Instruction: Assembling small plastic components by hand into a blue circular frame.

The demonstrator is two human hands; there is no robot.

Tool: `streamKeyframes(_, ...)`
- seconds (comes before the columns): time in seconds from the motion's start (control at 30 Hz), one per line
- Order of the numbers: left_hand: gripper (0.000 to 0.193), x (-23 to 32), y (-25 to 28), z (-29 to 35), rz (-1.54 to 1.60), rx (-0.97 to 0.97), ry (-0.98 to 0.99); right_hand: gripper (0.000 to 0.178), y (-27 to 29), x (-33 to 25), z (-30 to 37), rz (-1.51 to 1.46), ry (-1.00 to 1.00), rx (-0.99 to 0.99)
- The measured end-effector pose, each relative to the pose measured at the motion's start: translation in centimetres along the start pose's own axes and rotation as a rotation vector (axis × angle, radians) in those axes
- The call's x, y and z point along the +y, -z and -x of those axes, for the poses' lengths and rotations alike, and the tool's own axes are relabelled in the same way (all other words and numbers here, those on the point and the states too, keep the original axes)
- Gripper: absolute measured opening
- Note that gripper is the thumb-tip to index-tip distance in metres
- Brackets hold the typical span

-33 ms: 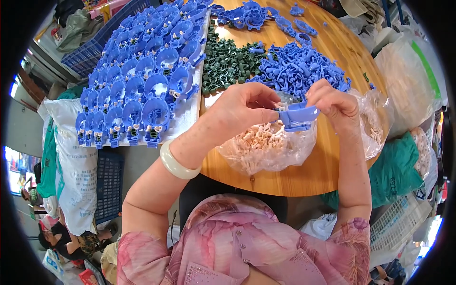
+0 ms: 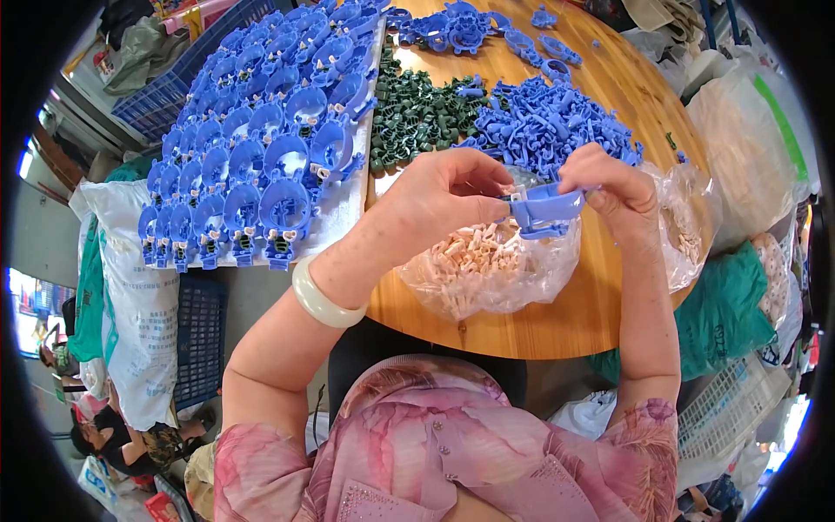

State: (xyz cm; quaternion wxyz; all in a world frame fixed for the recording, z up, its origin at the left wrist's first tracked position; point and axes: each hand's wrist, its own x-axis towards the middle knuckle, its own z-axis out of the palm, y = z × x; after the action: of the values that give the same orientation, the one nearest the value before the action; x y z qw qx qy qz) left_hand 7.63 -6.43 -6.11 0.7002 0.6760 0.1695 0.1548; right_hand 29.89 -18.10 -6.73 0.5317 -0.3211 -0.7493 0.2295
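Observation:
A blue plastic ring-shaped part (image 2: 550,209) is held up over the near edge of the table. My left hand (image 2: 448,196) pinches its left end, thumb in front, where a small pale piece shows by the fingertips. At the other end, my right hand (image 2: 609,183) has its fingers curled closed against the part's upper right edge; whether they also hold a small piece is hidden. Below lies an open clear plastic bag (image 2: 487,270) of small cream-coloured pieces. Beyond the hands are a heap of small blue plastic pieces (image 2: 552,122) and a heap of dark green pieces (image 2: 417,113).
On the left, a white board (image 2: 348,191) carries rows of blue ring-shaped assemblies (image 2: 285,204). Loose blue parts (image 2: 465,30) lie at the table's far side. Another clear bag (image 2: 687,226) of pale pieces sits at the right edge. Sacks and crates stand around the wooden table (image 2: 539,335).
My right hand has shifted slightly at the part's right end, and the part is tilted a little differently. My left hand keeps its grip.

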Motion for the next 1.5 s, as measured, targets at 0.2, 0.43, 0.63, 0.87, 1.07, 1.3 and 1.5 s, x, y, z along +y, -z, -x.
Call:
streamKeyframes(0.2,0.026,0.3,1.3,0.4,0.169,0.055,-0.061,0.032,-0.4,0.7,0.2,-0.079,-0.310,0.316)
streamKeyframes(0.43,0.025,1.6,5.6,3.5,0.192,0.193,-0.052,0.023,-1.4,0.5,0.3,0.049,-0.537,0.256)
streamKeyframes(0.63,0.028,5.2,13.0,8.9,-0.180,0.622,-0.168,0.022,-0.9,0.6,1.2,0.115,-0.547,0.185)
streamKeyframes(0.87,0.040,6.9,29.9,13.6,-1.008,1.316,-0.163,0.025,-1.0,0.9,0.6,0.165,-0.559,0.131)
streamKeyframes(1.07,0.041,4.9,36.6,11.2,-1.233,1.446,-0.057,0.026,-0.8,1.7,0.9,0.163,-0.604,0.121)
streamKeyframes(1.3,0.034,1.9,37.7,8.3,-1.443,1.348,0.064,0.025,-1.0,2.2,1.2,0.175,-0.645,0.096)
streamKeyframes(1.5,0.030,1.1,38.2,8.4,-1.408,1.340,0.207,0.024,-1.2,1.9,0.8,0.191,-0.652,0.088)
